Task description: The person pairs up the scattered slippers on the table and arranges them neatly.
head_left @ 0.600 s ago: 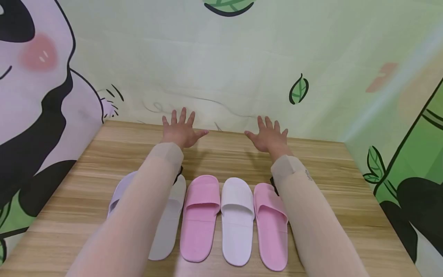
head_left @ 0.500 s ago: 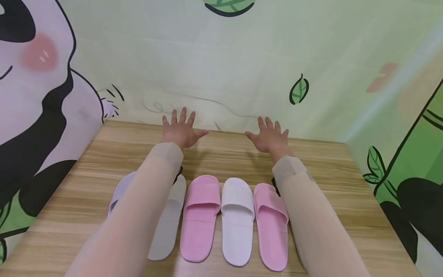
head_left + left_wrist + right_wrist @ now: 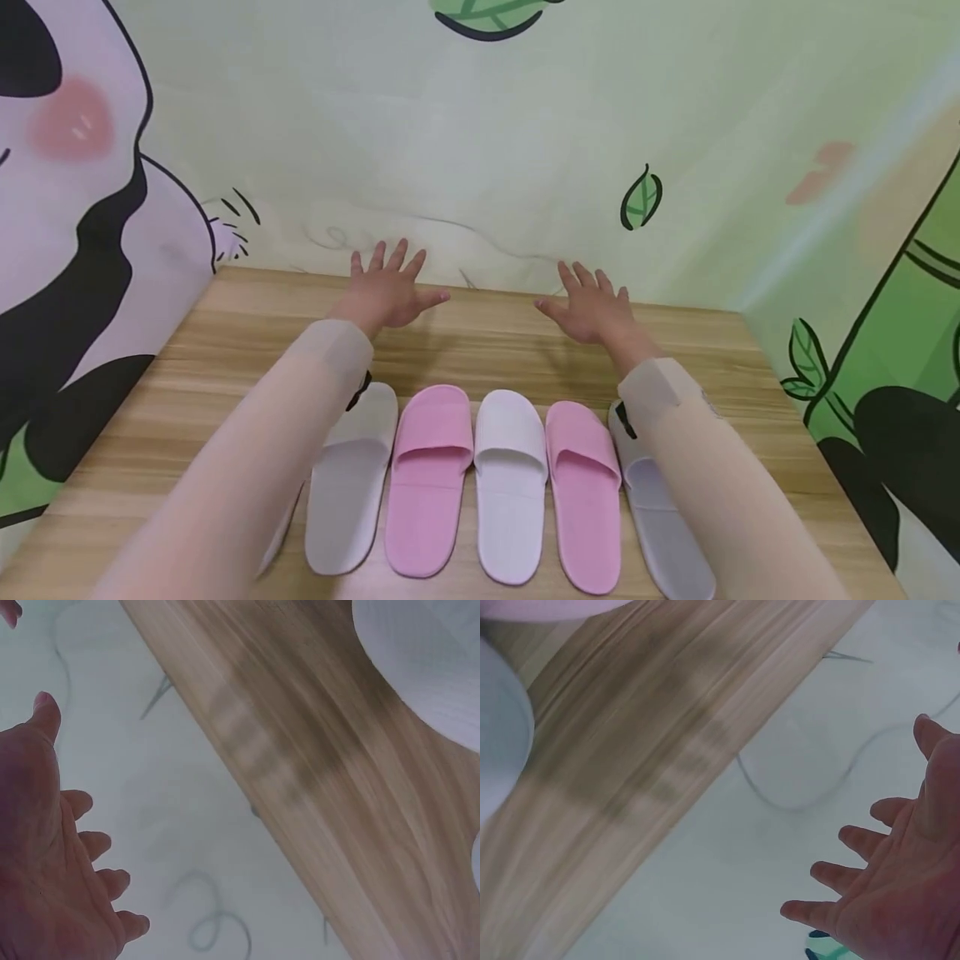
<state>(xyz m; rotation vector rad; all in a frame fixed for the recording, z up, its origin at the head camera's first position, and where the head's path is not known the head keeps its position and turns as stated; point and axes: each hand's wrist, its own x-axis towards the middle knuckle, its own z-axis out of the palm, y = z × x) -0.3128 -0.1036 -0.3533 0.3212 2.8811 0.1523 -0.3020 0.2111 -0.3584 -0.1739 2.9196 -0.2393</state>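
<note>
My left hand [image 3: 386, 287] hovers palm down over the back of the wooden surface, fingers spread and holding nothing. To its right, my right hand [image 3: 592, 307] is held the same way, also with nothing in it. Nearer to me lies a row of single slippers, toes pointing to the back: a greyish one [image 3: 347, 500], a pink one [image 3: 426, 508], a white one [image 3: 511, 508], another pink one [image 3: 588, 517] and a lavender-grey one [image 3: 663, 525], partly covered by the right sleeve. At the row's left end, one more slipper is mostly hidden under the left forearm.
The slippers lie on a wood-grain tabletop [image 3: 480, 333]. A pale green wall cloth [image 3: 487, 142] with a panda drawing [image 3: 75, 200] and leaves rises along its back and sides. Dark straps show at both cuffs, and shadows of the hands fall on the wood.
Both forearms have moved outward, away from each other, uncovering more of the greyish slipper and the lavender-grey one at the right. The hands stay spread, and the head view has shifted slightly.
</note>
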